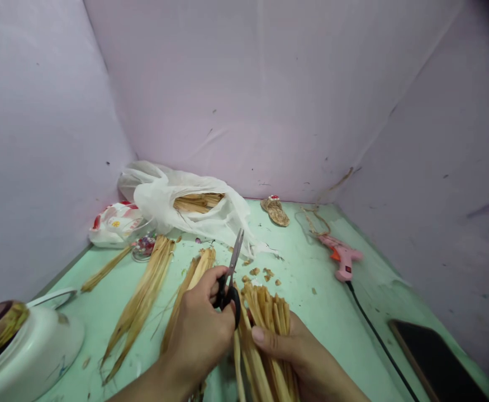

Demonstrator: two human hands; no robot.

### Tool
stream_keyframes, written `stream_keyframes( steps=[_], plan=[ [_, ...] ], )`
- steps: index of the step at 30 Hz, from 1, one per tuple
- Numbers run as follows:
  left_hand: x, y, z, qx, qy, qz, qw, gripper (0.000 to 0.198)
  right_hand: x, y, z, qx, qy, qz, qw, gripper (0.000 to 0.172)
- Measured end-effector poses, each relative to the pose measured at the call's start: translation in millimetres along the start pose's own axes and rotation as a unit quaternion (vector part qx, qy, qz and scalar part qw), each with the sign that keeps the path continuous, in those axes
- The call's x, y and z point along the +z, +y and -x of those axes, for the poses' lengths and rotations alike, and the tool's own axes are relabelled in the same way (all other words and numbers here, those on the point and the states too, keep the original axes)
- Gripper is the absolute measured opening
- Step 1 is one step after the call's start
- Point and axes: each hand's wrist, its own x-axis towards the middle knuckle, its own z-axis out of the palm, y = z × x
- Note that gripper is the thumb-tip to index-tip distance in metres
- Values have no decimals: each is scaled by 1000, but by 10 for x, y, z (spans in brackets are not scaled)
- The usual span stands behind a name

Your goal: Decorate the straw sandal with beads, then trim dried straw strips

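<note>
My left hand (198,335) is closed on the black handles of a pair of scissors (234,258), whose blades are together and point up and away from me. My right hand (297,352) grips a bundle of tan dried-leaf strips (269,310) standing upright just right of the scissors, with the thumb laid across its front. The bundle's top ends look evenly trimmed. Small cut bits (265,273) lie on the green table (311,279) just beyond it.
Loose strips (143,296) lie to the left. Behind them are a white plastic bag (164,192) holding more strips, a red-and-white packet (114,223), a bowl of beads (143,245) and a small woven sandal (275,211). A pink glue gun (341,257) with a black cord and a dark phone (432,357) lie right. A white pot (26,346) sits near left.
</note>
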Motion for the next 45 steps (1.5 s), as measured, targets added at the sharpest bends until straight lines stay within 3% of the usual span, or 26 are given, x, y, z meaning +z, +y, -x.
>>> stream_keyframes(
  steps=[4, 12, 16, 20, 26, 34, 40, 45],
  plan=[
    [51, -40, 66, -9, 29, -51, 998, 38, 44, 47, -11, -33, -16, 10, 999, 48],
    [47, -8, 16, -18, 22, -28, 999, 37, -6, 45, -20, -2, 63, 50, 997, 34],
    [-24, 102, -55, -67, -38, 79, 994, 42, -18, -18, 1, 8, 106, 51, 993, 35],
    [-53, 183, -73, -107, -117, 175, 972, 48, -13, -28, 7, 16, 107, 49, 993, 31],
    [-27, 136, -48, -79, -78, 154, 982, 43, -19, 6, -6, 5, 87, 28, 996, 35],
    [-25, 135, -11, -70, -97, 162, 979, 42, -43, -2, 15, -6, 78, 47, 996, 36],
    [-14, 140, -20, -59, -21, 148, 987, 41, -4, 9, 23, 8, 22, 35, 999, 42],
    [-58, 143, -46, -62, -68, 148, 985, 42, -54, -31, 28, -7, 59, 47, 997, 39]
  ],
)
